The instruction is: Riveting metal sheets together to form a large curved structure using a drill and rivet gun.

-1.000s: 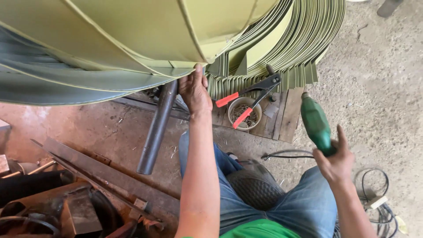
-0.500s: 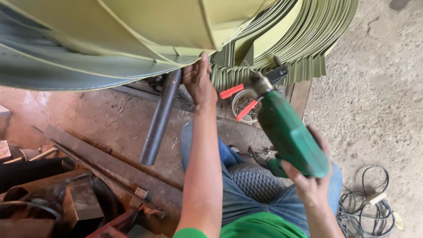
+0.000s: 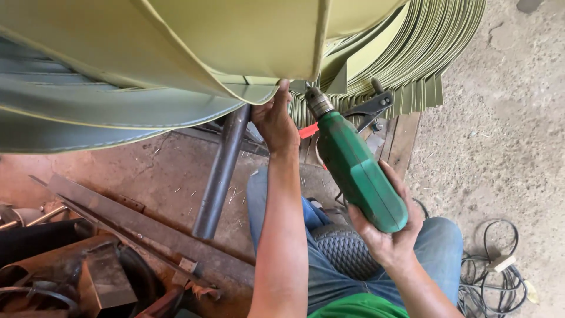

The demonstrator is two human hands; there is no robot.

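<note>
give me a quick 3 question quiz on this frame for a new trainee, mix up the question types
1. True or false: the right hand holds the green power drill with its chuck end up at the edge of the olive-green sheet-metal piece.
2. Multiple choice: what is the left hand touching? A) the grey metal pipe B) the lower edge of the sheet-metal piece C) the coiled cable
3. Fill in the missing word: the red-handled pliers lie behind the ____.

Key
1. True.
2. B. The fingers press on the folded edge, beside the drill's tip.
3. Drill.
</note>
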